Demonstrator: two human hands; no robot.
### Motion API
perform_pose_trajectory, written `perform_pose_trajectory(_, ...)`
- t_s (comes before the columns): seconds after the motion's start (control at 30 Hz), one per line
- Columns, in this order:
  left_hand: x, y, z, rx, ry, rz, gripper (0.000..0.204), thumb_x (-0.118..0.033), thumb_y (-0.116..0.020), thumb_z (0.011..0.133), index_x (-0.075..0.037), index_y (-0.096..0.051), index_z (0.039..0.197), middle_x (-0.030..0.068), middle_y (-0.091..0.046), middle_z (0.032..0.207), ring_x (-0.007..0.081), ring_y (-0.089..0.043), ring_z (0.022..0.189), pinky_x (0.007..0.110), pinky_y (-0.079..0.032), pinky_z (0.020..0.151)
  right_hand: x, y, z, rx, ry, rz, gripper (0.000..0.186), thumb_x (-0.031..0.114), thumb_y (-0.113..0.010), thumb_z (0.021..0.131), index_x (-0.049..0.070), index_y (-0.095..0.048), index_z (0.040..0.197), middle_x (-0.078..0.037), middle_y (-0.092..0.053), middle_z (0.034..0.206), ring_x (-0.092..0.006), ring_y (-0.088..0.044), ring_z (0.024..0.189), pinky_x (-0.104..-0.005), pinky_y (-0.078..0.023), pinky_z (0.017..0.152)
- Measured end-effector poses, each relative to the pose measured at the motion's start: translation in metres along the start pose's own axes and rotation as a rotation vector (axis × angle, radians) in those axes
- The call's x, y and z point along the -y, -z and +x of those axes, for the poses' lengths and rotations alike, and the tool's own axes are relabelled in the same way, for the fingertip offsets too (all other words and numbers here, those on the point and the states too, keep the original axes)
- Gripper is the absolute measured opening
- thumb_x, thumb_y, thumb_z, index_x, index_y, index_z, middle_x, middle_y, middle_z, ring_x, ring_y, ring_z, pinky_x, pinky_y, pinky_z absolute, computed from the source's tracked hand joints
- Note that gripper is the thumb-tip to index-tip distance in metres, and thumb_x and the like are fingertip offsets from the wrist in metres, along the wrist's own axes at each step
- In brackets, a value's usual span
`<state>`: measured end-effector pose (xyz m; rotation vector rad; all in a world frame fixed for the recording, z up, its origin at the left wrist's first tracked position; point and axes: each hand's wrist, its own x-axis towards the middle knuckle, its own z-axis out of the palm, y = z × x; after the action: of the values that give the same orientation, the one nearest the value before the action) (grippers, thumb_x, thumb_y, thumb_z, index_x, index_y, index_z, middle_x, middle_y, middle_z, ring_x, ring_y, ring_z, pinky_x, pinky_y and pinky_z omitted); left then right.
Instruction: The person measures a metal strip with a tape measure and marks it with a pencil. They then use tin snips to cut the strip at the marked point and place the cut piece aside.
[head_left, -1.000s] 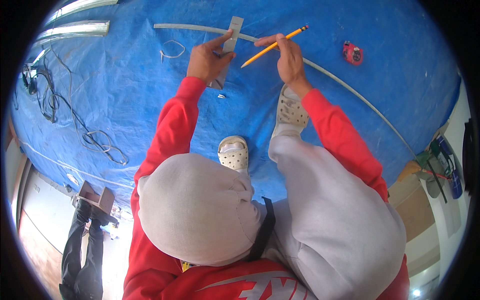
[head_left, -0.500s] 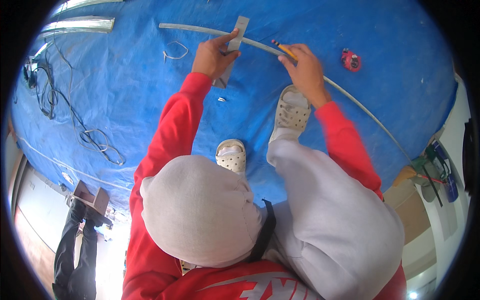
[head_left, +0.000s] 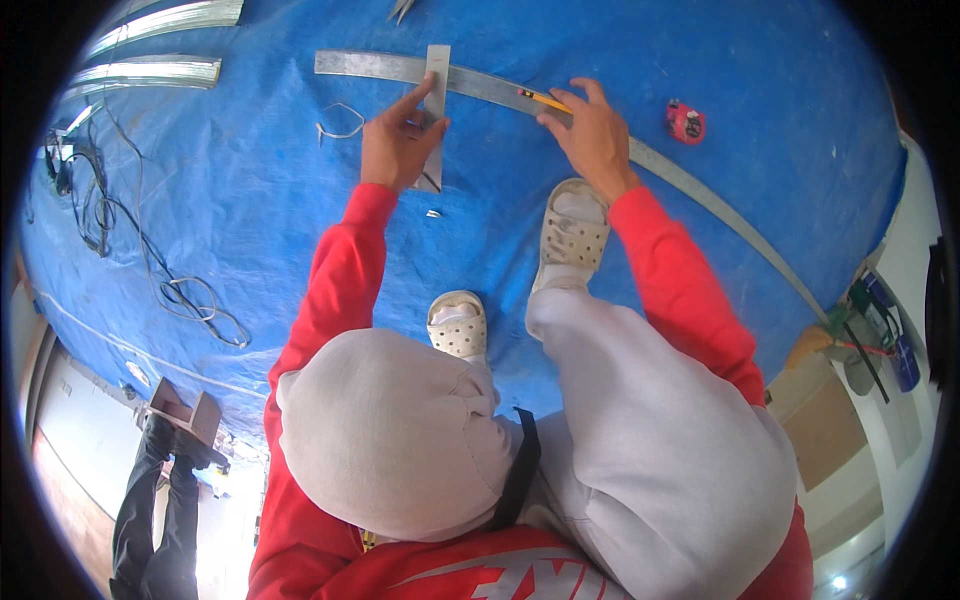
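A long, thin grey metal strip [head_left: 715,203] runs across the blue sheet, its broad face showing. Across its left part lies a short, flat grey bar [head_left: 436,100], roughly at a right angle to it. My left hand [head_left: 397,145] is closed on this bar, with the index finger and thumb on it below the strip's crossing. In my right hand [head_left: 597,145] is a yellow pencil [head_left: 548,100], pinched with its eraser end pointing left over the strip. That hand lies over the strip and hides a stretch of it.
A red tape measure [head_left: 686,122] rests right of my right hand. My sandals [head_left: 574,235] stand below the strip. Black cables [head_left: 150,230] and shiny metal lengths [head_left: 150,72] lie left. Another person's dark-trousered legs [head_left: 150,510] show lower left. Tools and bottles [head_left: 885,325] stand at right.
My left hand and the short bar have shifted left along the strip, and the bar has straightened from its slant. The strip now shows more of its broad face. The pencil lies flatter.
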<state>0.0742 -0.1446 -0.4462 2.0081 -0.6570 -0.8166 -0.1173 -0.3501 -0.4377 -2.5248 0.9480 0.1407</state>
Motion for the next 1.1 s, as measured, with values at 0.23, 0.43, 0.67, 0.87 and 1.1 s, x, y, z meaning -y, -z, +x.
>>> perform_pose_trajectory(0.23,0.007,-0.002,-0.015,0.012,0.041,-0.036,0.067,-0.015,-0.084,0.086,-0.021,-0.061,0.148,0.0066,-0.07,0.086,0.0137,-0.071,0.072,0.03,-0.058,0.072,-0.009,-0.009,-0.001,-0.014,0.167,-0.052,0.053,0.034,-0.079,0.089,0.014,-0.065,0.136,-0.006,-0.065,0.117,-0.0323,-0.07,0.083,-0.0459,-0.056,0.075)
perform_pose_trajectory(0.43,0.002,0.0,-0.016,0.01,0.04,-0.007,0.066,-0.012,-0.083,0.086,-0.02,-0.061,0.148,0.0062,-0.071,0.086,0.0111,-0.07,0.073,0.029,-0.059,0.071,-0.012,-0.003,0.01,0.073,0.308,-0.168,0.048,0.027,-0.076,0.089,0.008,-0.065,0.132,-0.011,-0.066,0.107,-0.0336,-0.072,0.075,-0.0479,-0.055,0.074)
perform_pose_trajectory(0.67,0.003,0.006,-0.031,0.052,0.042,-0.052,0.067,-0.009,-0.081,0.087,-0.02,-0.06,0.15,0.0063,-0.074,0.086,0.0116,-0.073,0.075,0.029,-0.06,0.072,-0.005,0.007,-0.005,0.279,0.464,-0.119,0.051,0.019,-0.077,0.086,0.009,-0.066,0.134,-0.01,-0.069,0.094,-0.0333,-0.068,0.074,-0.0455,-0.054,0.069)
perform_pose_trajectory(0.87,0.006,-0.001,-0.053,0.088,0.067,-0.079,0.067,-0.007,-0.08,0.087,-0.021,-0.06,0.149,0.0073,-0.075,0.088,0.0138,-0.075,0.079,0.03,-0.061,0.074,-0.01,0.011,0.003,0.371,0.488,-0.125,0.042,0.02,-0.078,0.086,0.009,-0.07,0.126,-0.013,-0.073,0.092,-0.0355,-0.069,0.079,-0.0464,-0.054,0.071)
perform_pose_trajectory(1.1,0.0,-0.003,-0.051,0.069,0.069,-0.073,0.069,-0.007,-0.081,0.086,-0.022,-0.06,0.149,0.0083,-0.075,0.088,0.0147,-0.074,0.077,0.031,-0.062,0.075,-0.007,0.009,-0.01,0.333,0.398,0.014,0.022,0.016,-0.075,0.088,0.008,-0.069,0.107,-0.011,-0.07,0.096,-0.0371,-0.068,0.085,-0.0474,-0.051,0.076)
